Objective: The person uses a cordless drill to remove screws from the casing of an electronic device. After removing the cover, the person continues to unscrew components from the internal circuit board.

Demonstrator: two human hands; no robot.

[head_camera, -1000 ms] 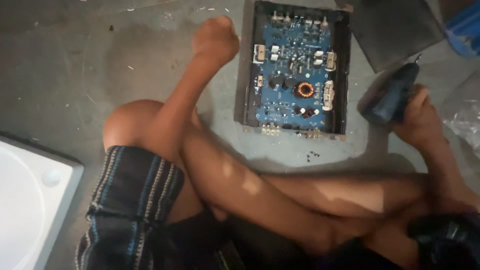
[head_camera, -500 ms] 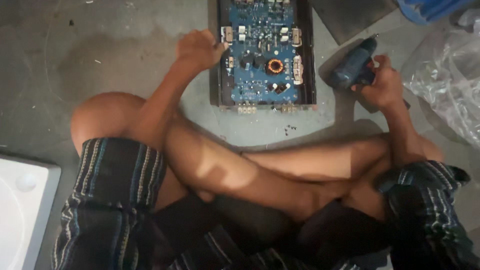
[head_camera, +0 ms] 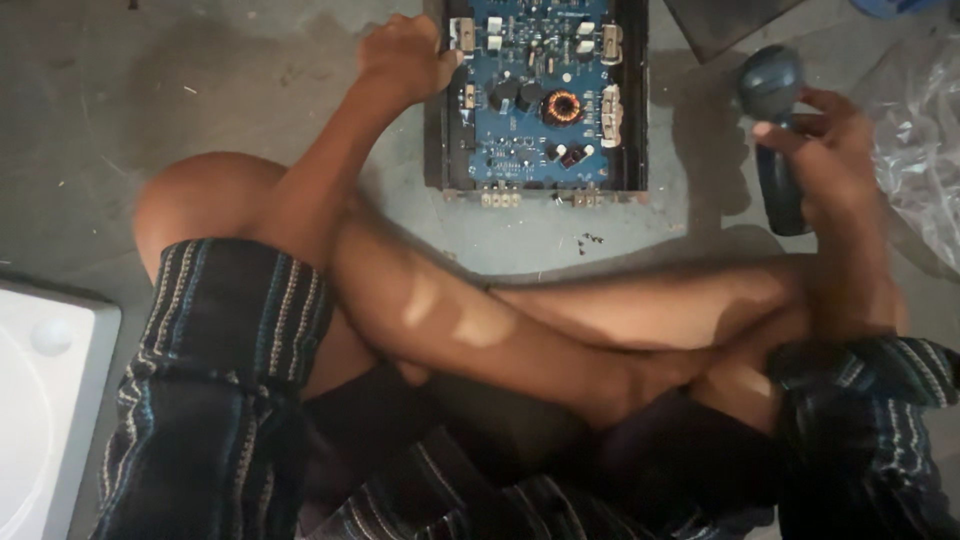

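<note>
Closer now than a moment ago, the open amplifier chassis [head_camera: 537,95] with its blue circuit board lies on the concrete floor [head_camera: 200,90], long axis running away from the seated person. Left hand [head_camera: 405,60] rests curled on its left edge. Right hand [head_camera: 835,150], fingers wrapped tight, grips a dark power screwdriver [head_camera: 775,130], head pointing up-frame. Loose screws [head_camera: 588,241] lie near.

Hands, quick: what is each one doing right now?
Left hand: curled, resting on the left edge of the open blue circuit board case, holding nothing visible.
Right hand: closed around a dark grey power tool.
</note>
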